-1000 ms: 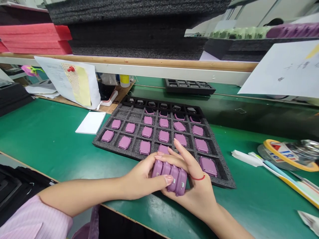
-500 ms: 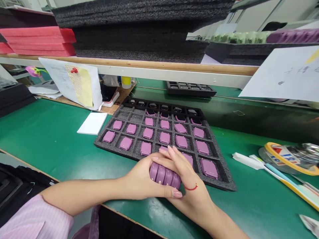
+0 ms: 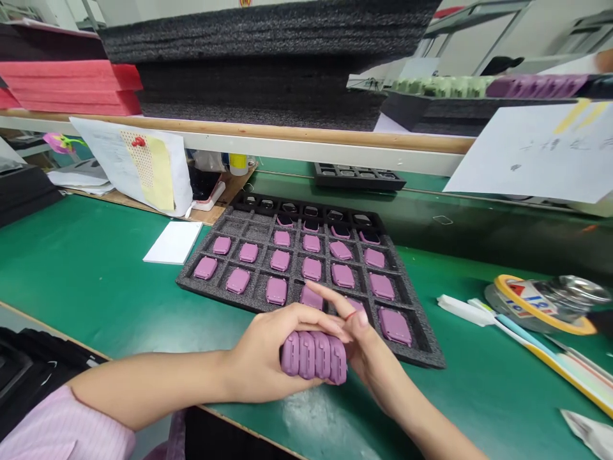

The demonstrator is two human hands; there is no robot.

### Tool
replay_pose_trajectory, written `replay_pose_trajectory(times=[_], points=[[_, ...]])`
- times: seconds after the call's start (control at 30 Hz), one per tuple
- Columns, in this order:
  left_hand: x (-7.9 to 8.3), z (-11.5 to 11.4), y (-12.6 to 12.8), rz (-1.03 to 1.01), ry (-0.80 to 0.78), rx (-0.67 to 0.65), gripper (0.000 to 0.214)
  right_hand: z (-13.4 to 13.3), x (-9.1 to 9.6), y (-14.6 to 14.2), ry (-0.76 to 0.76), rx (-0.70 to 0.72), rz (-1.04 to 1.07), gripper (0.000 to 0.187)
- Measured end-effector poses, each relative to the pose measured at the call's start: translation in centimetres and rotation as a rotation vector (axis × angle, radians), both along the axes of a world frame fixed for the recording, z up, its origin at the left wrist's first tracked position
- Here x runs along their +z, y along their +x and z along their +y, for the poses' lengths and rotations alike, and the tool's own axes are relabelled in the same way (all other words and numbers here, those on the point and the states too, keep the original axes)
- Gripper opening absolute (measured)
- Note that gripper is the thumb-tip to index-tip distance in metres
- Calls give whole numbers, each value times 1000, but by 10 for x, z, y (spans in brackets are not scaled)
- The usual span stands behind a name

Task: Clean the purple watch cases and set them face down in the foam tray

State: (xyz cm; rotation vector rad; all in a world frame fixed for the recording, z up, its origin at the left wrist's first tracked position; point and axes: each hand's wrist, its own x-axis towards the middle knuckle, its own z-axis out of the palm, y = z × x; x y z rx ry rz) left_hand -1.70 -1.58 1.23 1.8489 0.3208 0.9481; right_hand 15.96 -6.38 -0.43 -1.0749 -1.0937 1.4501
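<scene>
My left hand [image 3: 272,348] is shut around a row of several mauve plastic casings [image 3: 313,356] stacked on edge, just above the near edge of a black foam tray [image 3: 253,231]. My right hand [image 3: 371,345], with a red thread at the wrist, sits beside the row's right end. Its fingers are spread and reach over my left fingers. More mauve casings [image 3: 311,269] lie singly in the tray's cells, and the far row's cells look darker and partly hidden.
The tray lies on a green bench mat [image 3: 86,275] beside a white card [image 3: 172,246]. A second black tray [image 3: 359,176] stands beyond it. To the right are a foil pack with a yellow rim [image 3: 541,303] and a toothbrush-like tool [image 3: 522,338]. Black and red foam sheets [image 3: 258,83] are stacked overhead.
My right hand has loosened from the casings and moved right, its fingers now spread. The casing row has turned a little in my left hand, and the view has shifted slightly.
</scene>
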Motion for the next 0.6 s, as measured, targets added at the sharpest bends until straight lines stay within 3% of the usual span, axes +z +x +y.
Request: replay_pose_trajectory(times=[0.1, 0.23, 0.33, 0.4, 0.5, 0.53, 0.6], points=[[1, -1, 0, 42, 26, 63, 42, -4, 1, -7, 67, 19, -35, 84], [-2, -1, 1, 35, 5, -13, 34, -4, 6, -15, 118, -9, -117, 111], [-7, 1, 1, 9, 78, -8, 48, -3, 10, -17, 168, -67, -204, 114], [-8, 1, 1, 16, 67, 37, 70, -5, 11, -15, 218, -99, -264, 110], [-4, 0, 4, 100, -283, 29, 115, -8, 9, -12, 366, -192, -430, 108], [-2, -1, 5, 117, -462, -6, 118, -8, 7, -11, 450, -224, -500, 106], [1, -1, 8, 104, -780, -98, 96, -8, 4, -11, 622, -223, -646, 99]])
